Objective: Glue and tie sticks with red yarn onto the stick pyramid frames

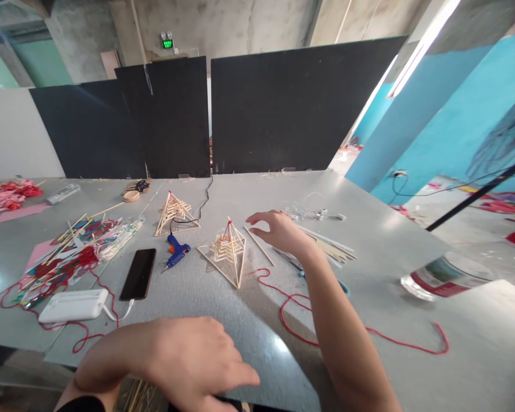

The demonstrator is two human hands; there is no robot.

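Observation:
My right hand (280, 232) is raised over the table with its thumb and fingers curved apart, holding nothing that shows. Just left of it stands a small pyramid of thin wooden sticks (228, 250), with red thread at its tip. A loose stick (258, 246) lies between the two. Near the table's front edge hovers my left hand (193, 357), back up, slightly blurred, its fingers stretched out and empty. A second stick pyramid (174, 214) sits farther back. In front of it lies a blue glue gun (178, 252). Red yarn (285, 315) trails beneath my right forearm.
A phone (138, 274) is cabled to a white power bank (74, 305). Craft packets (81, 246) pile up at left. Sticks (332, 249) and scissors (342, 286) lie right of and partly behind my right arm. A plastic bottle (450, 274) is at right; black panels (283, 114) stand behind.

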